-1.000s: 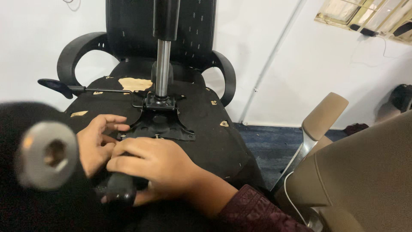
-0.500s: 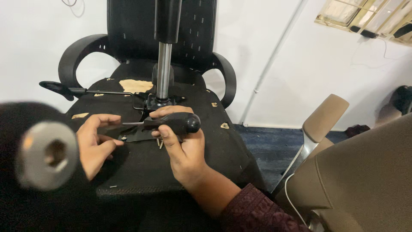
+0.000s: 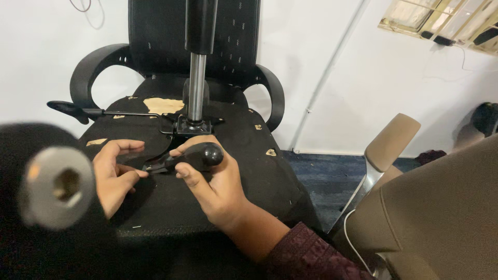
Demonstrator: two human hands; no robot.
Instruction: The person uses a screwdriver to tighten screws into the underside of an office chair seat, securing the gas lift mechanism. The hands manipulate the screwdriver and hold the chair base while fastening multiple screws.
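Note:
An upturned black office chair [image 3: 244,171] lies before me, its seat underside facing up. A chrome gas cylinder [image 3: 196,88] stands upright from the metal mechanism plate [image 3: 189,127]. My right hand [image 3: 215,181] grips a black tool handle with a rounded end [image 3: 202,154], lying level above the seat base. My left hand [image 3: 114,173] sits at the handle's thin left tip [image 3: 153,167], fingers spread and touching it. A blurred grey hexagonal socket piece [image 3: 54,184] on a black part fills the near left and hides the left wrist.
A black lever with a paddle end [image 3: 72,110] sticks out left of the mechanism. Torn tan patches [image 3: 163,105] show on the seat base. The chair's armrests [image 3: 91,72] curve up behind. A beige chair with a padded arm [image 3: 394,137] stands at right, near a white wall.
My right hand lifted the black handle off the seat base and holds it level. My left hand moved from the mechanism to the handle's left tip.

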